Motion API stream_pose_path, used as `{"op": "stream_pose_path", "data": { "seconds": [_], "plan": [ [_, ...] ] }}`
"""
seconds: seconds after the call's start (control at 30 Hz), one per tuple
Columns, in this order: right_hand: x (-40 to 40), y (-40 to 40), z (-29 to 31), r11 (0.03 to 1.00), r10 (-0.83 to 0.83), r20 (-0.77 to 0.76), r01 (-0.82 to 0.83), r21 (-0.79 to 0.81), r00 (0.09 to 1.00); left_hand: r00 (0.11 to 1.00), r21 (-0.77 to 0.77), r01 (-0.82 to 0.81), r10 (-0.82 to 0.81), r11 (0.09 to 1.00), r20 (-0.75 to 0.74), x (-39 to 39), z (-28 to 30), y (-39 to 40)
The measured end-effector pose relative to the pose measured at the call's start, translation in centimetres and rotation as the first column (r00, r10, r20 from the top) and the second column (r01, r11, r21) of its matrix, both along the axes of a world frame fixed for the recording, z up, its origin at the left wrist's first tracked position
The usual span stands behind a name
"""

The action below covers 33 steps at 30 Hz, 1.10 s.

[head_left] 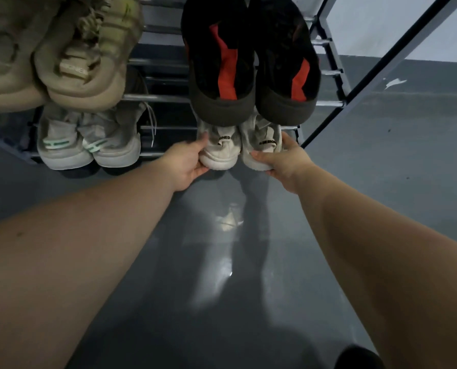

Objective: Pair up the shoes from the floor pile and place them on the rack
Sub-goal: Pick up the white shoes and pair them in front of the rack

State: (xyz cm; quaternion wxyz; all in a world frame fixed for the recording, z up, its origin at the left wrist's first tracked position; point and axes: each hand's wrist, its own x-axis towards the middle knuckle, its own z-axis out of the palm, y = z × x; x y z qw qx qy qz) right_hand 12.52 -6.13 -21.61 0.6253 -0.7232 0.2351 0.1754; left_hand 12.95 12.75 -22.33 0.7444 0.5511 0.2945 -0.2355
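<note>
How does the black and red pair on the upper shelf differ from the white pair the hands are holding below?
The black and red pair is dark with orange-red lining; the white pair is pale with black lettering on the heel tabs. The dark pair sits untouched on the upper shelf; the white pair is on the lower one, gripped by the left hand and right hand. Both stand side by side, heels outward.

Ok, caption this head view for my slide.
Left hand and right hand set a white sneaker pair on the rack's lower shelf.
</note>
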Motion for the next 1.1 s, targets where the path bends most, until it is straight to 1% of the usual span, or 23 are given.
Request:
{"op": "stream_pose_path", "data": {
  "seconds": [0.03, 0.07, 0.1, 0.13, 0.2, 0.23, 0.27, 0.3, 0.37, 0.43, 0.53, 0.6, 0.73, 0.87, 1.0, 1.03, 1.1],
  "plan": [
    [-0.1, 0.0, -0.6, 0.999, 0.008, -0.004, -0.008, -0.053, 1.0, 1.0, 0.114, 0.024, -0.026, 0.993, 0.017, -0.2, -0.7, -0.2],
    [-0.4, -0.1, -1.2, 0.995, 0.02, -0.011, -0.021, -0.094, 1.0, 0.996, 0.27, 0.071, -0.081, 0.96, 0.028, -0.5, -1.5, -0.4],
    [-0.7, -0.1, -1.5, 0.992, 0.035, -0.019, -0.037, -0.124, 0.999, 0.988, 0.435, 0.125, -0.154, 0.892, 0.031, -0.8, -2.2, -0.4],
    [-1.1, 0.1, -1.6, 0.986, 0.056, -0.018, -0.058, -0.157, 0.998, 0.973, 0.577, 0.174, -0.229, 0.798, 0.024, -1.1, -2.8, -0.4],
    [-1.7, 0.1, -1.8, 0.961, 0.106, -0.028, -0.11, -0.252, 0.994, 0.933, 0.763, 0.224, -0.359, 0.607, 0.012, -1.8, -3.2, -0.4],
    [-1.9, 0.1, -1.9, 0.933, 0.134, -0.045, -0.142, -0.33, 0.99, 0.911, 0.818, 0.211, -0.41, 0.534, 0.032, -2.1, -3.3, -0.4],
    [-2.0, 0.0, -2.1, 0.892, 0.167, -0.061, -0.177, -0.417, 0.984, 0.89, 0.855, 0.192, -0.452, 0.483, 0.056, -2.4, -3.4, -0.4],
    [-2.0, -0.1, -2.2, 0.841, 0.204, -0.077, -0.214, -0.497, 0.976, 0.872, 0.882, 0.169, -0.484, 0.44, 0.075, -2.6, -3.3, -0.5],
    [-1.9, -0.1, -2.5, 0.766, 0.254, -0.087, -0.255, -0.59, 0.963, 0.847, 0.921, 0.139, -0.525, 0.364, 0.079, -2.5, -3.5, -0.5],
    [-1.8, -0.1, -2.7, 0.749, 0.259, -0.074, -0.249, -0.614, 0.963, 0.84, 0.947, 0.146, -0.542, 0.285, 0.034, -2.1, -3.4, -0.4],
    [-1.5, -0.1, -2.9, 0.761, 0.25, -0.043, -0.224, -0.609, 0.967, 0.817, 0.967, 0.181, -0.575, 0.179, -0.046, -1.2, -3.0, -0.4],
    [-1.3, -0.1, -3.0, 0.79, 0.234, -0.002, -0.191, -0.582, 0.972, 0.808, 0.965, 0.204, -0.586, 0.165, -0.07, -0.4, -2.8, -0.4],
    [-0.8, 0.4, -3.1, 0.855, 0.169, 0.075, -0.108, -0.507, 0.983, 0.821, 0.958, 0.194, -0.569, 0.213, -0.039, 0.8, -2.9, -0.6],
    [-0.4, 0.4, -3.0, 0.849, 0.157, 0.076, -0.095, -0.519, 0.985, 0.856, 0.939, 0.176, -0.517, 0.295, 0.002, 1.4, -3.1, -1.3],
    [0.0, 0.5, -2.9, 0.825, 0.157, 0.096, -0.077, -0.561, 0.983, 0.846, 0.907, 0.184, -0.53, 0.378, 0.049, 1.5, -3.3, -1.4],
    [0.1, 0.6, -2.8, 0.829, 0.149, 0.101, -0.069, -0.555, 0.984, 0.84, 0.901, 0.2, -0.541, 0.385, 0.044, 1.3, -3.0, -1.3],
    [0.5, 0.7, -2.7, 0.827, 0.147, 0.092, -0.071, -0.558, 0.985, 0.823, 0.898, 0.238, -0.568, 0.369, 0.015, 1.2, -2.7, -1.1]
  ]
}}
